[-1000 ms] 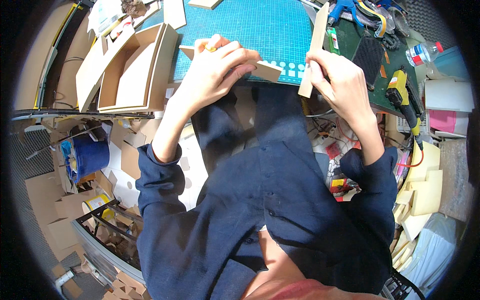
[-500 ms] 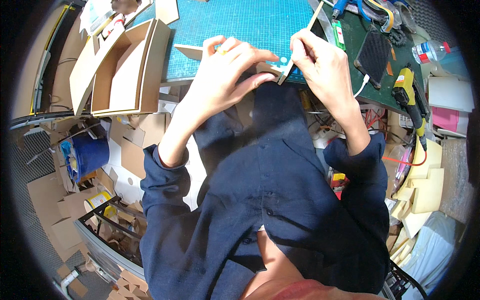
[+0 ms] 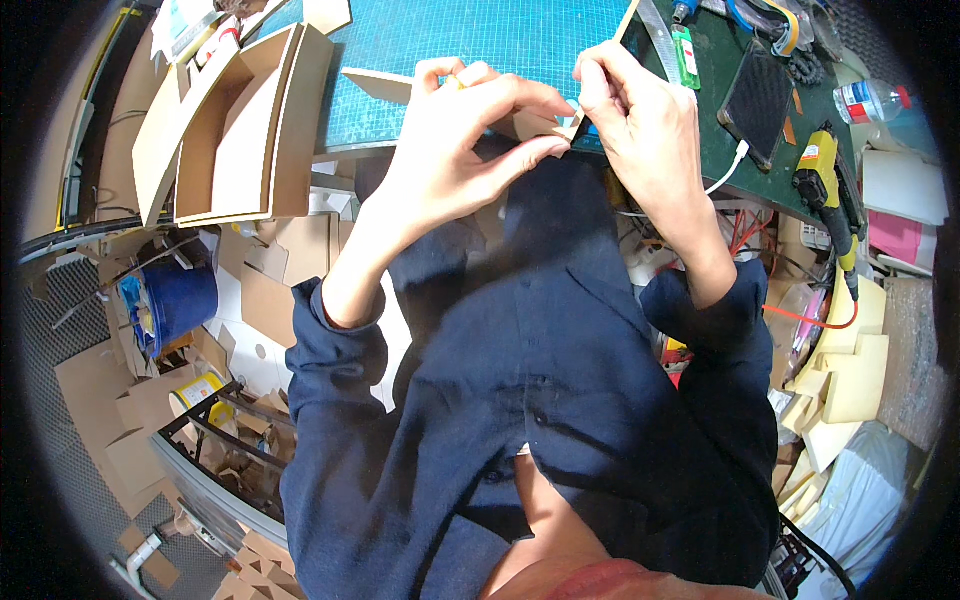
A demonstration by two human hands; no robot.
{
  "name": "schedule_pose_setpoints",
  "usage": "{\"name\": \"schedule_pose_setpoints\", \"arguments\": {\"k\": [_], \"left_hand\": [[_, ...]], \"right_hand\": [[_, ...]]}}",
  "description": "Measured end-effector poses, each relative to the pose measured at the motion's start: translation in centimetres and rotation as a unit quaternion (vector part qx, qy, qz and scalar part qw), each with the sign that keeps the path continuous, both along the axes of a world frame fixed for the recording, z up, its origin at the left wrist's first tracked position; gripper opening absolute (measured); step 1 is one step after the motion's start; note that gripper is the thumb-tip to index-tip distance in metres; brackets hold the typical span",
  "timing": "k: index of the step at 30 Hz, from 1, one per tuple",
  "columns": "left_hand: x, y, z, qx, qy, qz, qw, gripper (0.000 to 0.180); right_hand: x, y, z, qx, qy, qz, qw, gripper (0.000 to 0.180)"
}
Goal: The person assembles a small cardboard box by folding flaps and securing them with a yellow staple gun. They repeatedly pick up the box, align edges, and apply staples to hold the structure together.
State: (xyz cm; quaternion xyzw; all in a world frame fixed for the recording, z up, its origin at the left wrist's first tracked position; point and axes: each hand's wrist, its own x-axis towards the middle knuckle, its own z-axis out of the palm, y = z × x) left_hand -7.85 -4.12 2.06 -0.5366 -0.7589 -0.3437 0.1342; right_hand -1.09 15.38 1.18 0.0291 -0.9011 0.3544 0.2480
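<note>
My left hand [image 3: 455, 150] pinches a thin tan board [image 3: 378, 84] at the near edge of the green cutting mat [image 3: 400, 40]. The board sticks out on both sides of my fingers, and my palm hides its middle. To its right my right hand [image 3: 645, 125] is closed round a narrow wooden strip [image 3: 627, 20], whose upper end points away from me. My right fingers cover most of the strip. Both hands meet near the board's right end; whether strip and board touch there I cannot tell.
An open tan box [image 3: 290, 130] with a loose panel stands at the left. On the right lie a steel ruler [image 3: 655, 40], a green-labelled tube [image 3: 686, 57], a dark phone-like slab [image 3: 753, 105], a plastic bottle [image 3: 868, 101] and a yellow-black power tool [image 3: 822, 180]. A blue bin [image 3: 180, 305] sits below left.
My right hand has shifted slightly away from me with the strip, whose near end no longer shows below the board. My left thumb and forefinger have moved right along the board's end.
</note>
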Motion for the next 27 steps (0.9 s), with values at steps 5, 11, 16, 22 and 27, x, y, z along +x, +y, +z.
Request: {"name": "schedule_pose_setpoints", "arguments": {"k": [5,11,16,22,27], "left_hand": [[-0.3,0.2,0.1,0.001,0.031,-0.023,0.999,0.023],[-0.6,0.1,-0.7,0.033,0.049,-0.046,0.997,0.021],[-0.7,0.0,-0.6,0.034,0.062,-0.042,0.997,0.021],[-0.3,-0.4,-0.3,0.018,0.06,-0.051,0.997,0.019],[-0.7,-1.1,-0.6,0.017,0.052,-0.048,0.997,0.018]], "right_hand": [[2.1,-1.8,-1.3,-0.187,0.059,-0.034,0.98,0.032],[6.0,-5.3,-6.0,-0.363,0.009,-0.065,0.93,0.02],[5.5,-7.8,-5.8,-0.497,0.036,-0.06,0.865,0.027],[5.4,-8.5,-7.5,-0.503,0.076,-0.071,0.858,0.023],[4.6,-8.8,-8.3,-0.473,0.107,-0.068,0.872,0.023]]}}
